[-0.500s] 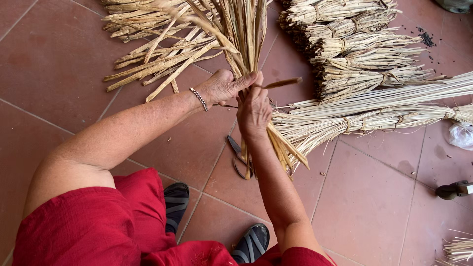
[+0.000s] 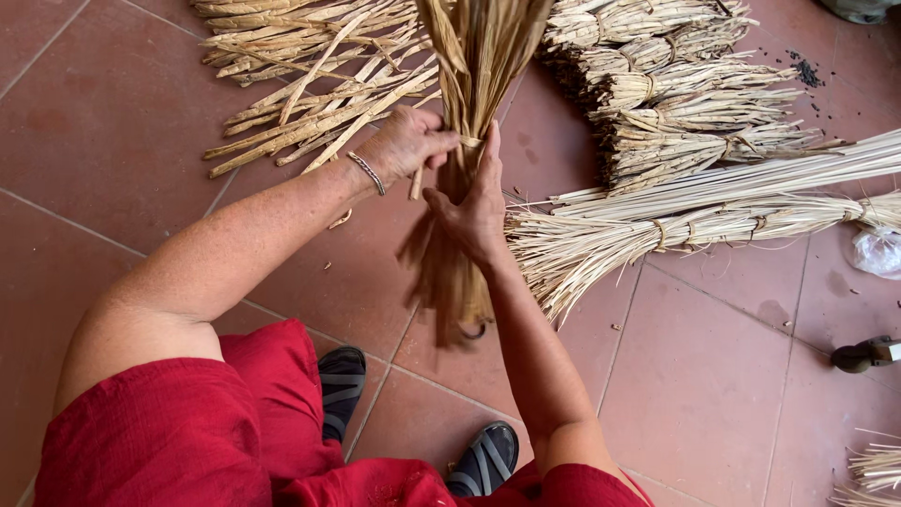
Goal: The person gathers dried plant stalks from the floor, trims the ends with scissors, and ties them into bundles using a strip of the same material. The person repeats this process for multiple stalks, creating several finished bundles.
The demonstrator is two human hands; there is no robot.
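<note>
My right hand (image 2: 477, 211) is wrapped round the waist of the straw bundle (image 2: 469, 141), thumb up along it, gripping firm. Left hand (image 2: 408, 143) is closed on the same bundle just above, fingertips pinching the pale binding strip (image 2: 467, 142) at the tie point. Bundle stands near upright between both hands, top fanning out past the frame edge, bottom end blurred just above the floor (image 2: 113, 131) in front of my sandals (image 2: 340, 385).

Changed vs half a sec ago: the bundle leaned more to the right w/ my hands crossed over it & a thin stick poking out sideways; now it's straighter, hands stacked one above the other, stick not showing. Scissors that lay on the tiles under it are mostly hidden behind the stalks; only a dark loop shows at the base. Means, I'd judge, the binding is being pulled tight rather than just started.

Around: loose flat stalks (image 2: 310, 89) scattered left, touching nothing I hold. Stacked tied bunches (image 2: 676, 84) upper right; long tied sheaves (image 2: 694, 221) lie just beside my right wrist, tips nearly brushing the forearm, the closest thing to snag on. Small plastic bag (image 2: 878, 252) & a dark tool (image 2: 863, 354) far right, well apart.
</note>
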